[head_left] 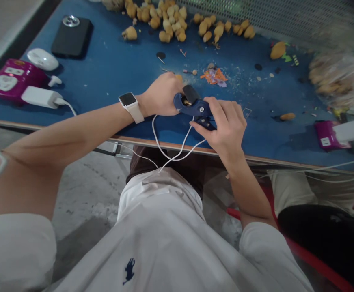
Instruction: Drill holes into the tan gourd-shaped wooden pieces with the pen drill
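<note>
Item one, over the near part of the blue desk (250, 138): a blue hand cutter (199, 108), with a black part on top and a small tan lump (186, 102) lodged in its open mouth. We count both grips closed on it: the left grip (161, 94) wraps its fingers over the head of the cutter, and the right grip (225, 125) curls around the lower handles. How hard either one squeezes we cannot tell. Item two: a white wristwatch (130, 106) on our left wrist. Item three: a white cable (171, 142) looping from the desk edge past the right grip and down toward our white polo shirt (128, 247), which has a navy logo. Further along the desk we list a heap of tan lumps (167, 24) near the wire mesh (271, 16), a scatter of orange and purple scraps (214, 76) just beyond the hands, and a single tan lump (287, 117) to the right. On the left lie a black phone (72, 37), a white oval case (42, 59), a magenta power strip (15, 79) and a white charger (38, 97) plugged into it. A second magenta power strip (326, 136) sits at the right, beside a blurred bag of tan lumps (338, 79).
</note>
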`<act>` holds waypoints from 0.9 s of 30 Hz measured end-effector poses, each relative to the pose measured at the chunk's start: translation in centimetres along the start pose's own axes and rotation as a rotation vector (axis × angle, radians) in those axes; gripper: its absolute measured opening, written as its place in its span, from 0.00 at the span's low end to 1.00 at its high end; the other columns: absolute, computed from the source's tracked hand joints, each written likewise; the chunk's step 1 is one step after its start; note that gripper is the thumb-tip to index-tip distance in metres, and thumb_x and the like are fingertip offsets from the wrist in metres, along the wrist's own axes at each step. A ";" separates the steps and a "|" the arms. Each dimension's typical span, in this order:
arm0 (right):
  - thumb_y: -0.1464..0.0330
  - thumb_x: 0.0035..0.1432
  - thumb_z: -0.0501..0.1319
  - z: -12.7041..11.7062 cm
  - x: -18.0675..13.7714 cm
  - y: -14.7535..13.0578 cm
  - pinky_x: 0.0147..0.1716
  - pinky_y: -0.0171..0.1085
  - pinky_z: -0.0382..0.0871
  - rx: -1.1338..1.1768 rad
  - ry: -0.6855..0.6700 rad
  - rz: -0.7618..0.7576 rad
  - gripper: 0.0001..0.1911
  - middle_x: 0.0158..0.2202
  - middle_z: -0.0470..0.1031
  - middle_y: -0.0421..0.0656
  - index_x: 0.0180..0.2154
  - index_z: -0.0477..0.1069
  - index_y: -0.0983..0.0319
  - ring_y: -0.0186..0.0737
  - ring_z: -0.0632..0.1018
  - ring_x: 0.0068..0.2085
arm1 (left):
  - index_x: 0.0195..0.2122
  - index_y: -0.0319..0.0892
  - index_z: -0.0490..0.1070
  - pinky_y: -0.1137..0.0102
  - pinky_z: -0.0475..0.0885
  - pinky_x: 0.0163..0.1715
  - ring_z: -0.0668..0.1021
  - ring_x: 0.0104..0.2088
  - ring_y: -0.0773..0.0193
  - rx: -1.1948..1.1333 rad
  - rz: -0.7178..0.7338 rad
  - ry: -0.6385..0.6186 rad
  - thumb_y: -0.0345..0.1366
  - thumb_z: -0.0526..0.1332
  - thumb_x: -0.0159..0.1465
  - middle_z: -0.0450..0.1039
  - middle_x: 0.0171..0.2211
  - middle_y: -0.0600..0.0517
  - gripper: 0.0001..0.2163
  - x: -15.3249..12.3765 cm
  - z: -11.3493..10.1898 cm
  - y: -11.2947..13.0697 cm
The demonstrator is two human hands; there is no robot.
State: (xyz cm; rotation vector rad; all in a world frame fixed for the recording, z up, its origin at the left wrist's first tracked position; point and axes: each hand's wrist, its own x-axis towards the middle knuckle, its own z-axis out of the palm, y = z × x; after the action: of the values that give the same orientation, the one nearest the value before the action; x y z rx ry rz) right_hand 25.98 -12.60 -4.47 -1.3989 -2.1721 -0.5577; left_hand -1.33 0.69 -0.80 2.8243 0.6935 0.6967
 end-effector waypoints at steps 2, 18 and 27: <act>0.30 0.88 0.57 -0.2 0.1 -0.2 0.66 0.67 0.87 0.021 -0.005 0.007 0.44 0.64 0.90 0.58 0.77 0.83 0.56 0.69 0.90 0.61 | 0.30 0.57 0.56 0.58 0.69 0.35 0.72 0.29 0.56 -0.047 0.036 0.016 0.41 0.63 0.73 0.71 0.26 0.50 0.17 0.1 0.3 -0.4; 0.30 0.89 0.57 -0.5 0.1 0.0 0.66 0.65 0.88 0.041 -0.013 0.004 0.44 0.65 0.91 0.58 0.77 0.83 0.57 0.67 0.91 0.61 | 0.30 0.58 0.50 0.57 0.71 0.38 0.69 0.29 0.58 -0.101 0.043 0.014 0.42 0.65 0.77 0.68 0.25 0.52 0.23 0.3 0.6 -0.6; 0.29 0.88 0.55 -0.7 0.1 -0.2 0.66 0.63 0.88 0.020 -0.007 0.001 0.45 0.65 0.92 0.56 0.78 0.83 0.55 0.66 0.91 0.60 | 0.31 0.57 0.51 0.57 0.70 0.37 0.70 0.30 0.57 -0.118 0.041 0.003 0.40 0.65 0.72 0.69 0.26 0.50 0.20 0.2 0.3 -0.2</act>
State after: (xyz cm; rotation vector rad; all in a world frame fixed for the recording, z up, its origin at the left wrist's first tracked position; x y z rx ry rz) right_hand 25.93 -13.01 -3.90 -1.3937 -2.1761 -0.5301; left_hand -1.08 0.98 -1.03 2.7374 0.5762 0.7230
